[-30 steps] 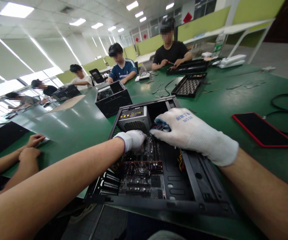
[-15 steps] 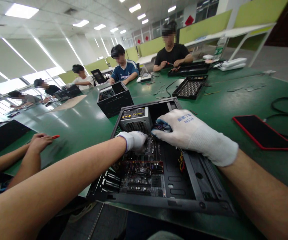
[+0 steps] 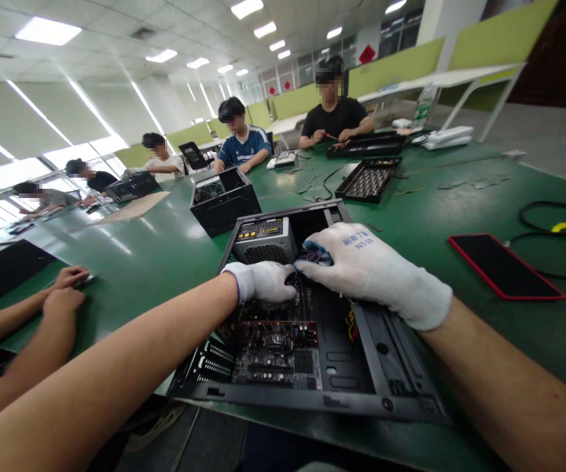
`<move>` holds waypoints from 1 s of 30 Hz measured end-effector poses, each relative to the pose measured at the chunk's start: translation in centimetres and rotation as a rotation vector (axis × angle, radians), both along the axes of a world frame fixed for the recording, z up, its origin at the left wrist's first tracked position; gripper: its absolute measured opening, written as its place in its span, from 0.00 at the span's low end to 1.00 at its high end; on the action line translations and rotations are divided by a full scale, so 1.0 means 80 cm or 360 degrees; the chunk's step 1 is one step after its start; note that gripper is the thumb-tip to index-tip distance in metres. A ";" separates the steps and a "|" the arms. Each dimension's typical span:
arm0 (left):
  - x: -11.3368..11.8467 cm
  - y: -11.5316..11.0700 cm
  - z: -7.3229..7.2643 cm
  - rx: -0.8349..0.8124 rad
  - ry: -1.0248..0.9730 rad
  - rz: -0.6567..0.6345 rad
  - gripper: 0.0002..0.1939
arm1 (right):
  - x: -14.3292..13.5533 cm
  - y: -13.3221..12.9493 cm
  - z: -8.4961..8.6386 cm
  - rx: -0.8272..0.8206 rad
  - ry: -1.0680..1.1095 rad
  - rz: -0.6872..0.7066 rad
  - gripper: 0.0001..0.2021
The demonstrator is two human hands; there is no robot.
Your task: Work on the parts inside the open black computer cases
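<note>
An open black computer case lies in front of me, with a power supply at its upper left and a motherboard inside. My left hand, in a white glove, reaches in just below the power supply; its fingers are bent over the board, and what they touch is too small to tell. My right hand, gloved too, is closed around a dark round part with cables beside the power supply. The two hands nearly touch. Coloured wires show inside the case below my right hand.
On the green table are a red-edged black panel, black cables, a second case and a black tray. A co-worker's hands are at the left. Several people sit farther back.
My left hand has its fingers more in view, closer to my right hand. The camera view has shifted slightly. An orange-tipped tool at the co-worker's hands on the left no longer shows its orange tip.
</note>
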State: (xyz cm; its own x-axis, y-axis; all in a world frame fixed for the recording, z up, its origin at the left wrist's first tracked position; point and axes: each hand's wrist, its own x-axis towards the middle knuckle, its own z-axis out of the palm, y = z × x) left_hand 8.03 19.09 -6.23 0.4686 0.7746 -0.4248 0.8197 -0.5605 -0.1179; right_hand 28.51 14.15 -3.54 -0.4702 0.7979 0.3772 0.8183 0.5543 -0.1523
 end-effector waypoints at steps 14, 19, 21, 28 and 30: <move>-0.006 -0.023 0.017 0.0101 -0.0263 -0.0164 0.21 | 0.001 -0.001 0.003 0.0018 0.0317 -0.0055 0.29; -0.020 -0.047 0.043 0.0173 -0.0431 -0.0227 0.20 | 0.036 -0.016 -0.020 -0.0203 0.0678 -0.0343 0.43; -0.034 -0.070 0.062 0.0227 -0.0558 -0.0250 0.18 | 0.057 -0.029 -0.040 -0.0496 0.0824 -0.0494 0.46; -0.103 -0.198 0.097 0.0414 -0.0992 -0.0161 0.13 | 0.070 -0.055 -0.099 -0.0881 0.1354 -0.0385 0.43; -0.121 -0.233 0.088 0.0491 -0.1193 -0.0218 0.13 | 0.050 -0.050 -0.101 -0.0902 0.1326 -0.0372 0.45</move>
State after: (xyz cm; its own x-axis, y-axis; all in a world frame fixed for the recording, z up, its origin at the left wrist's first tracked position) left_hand -1.65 0.46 0.78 0.6423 0.7205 0.2615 0.6685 -0.6935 0.2686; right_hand 32.50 10.15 -11.61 -0.0423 0.9977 0.0525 0.4118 0.0653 -0.9089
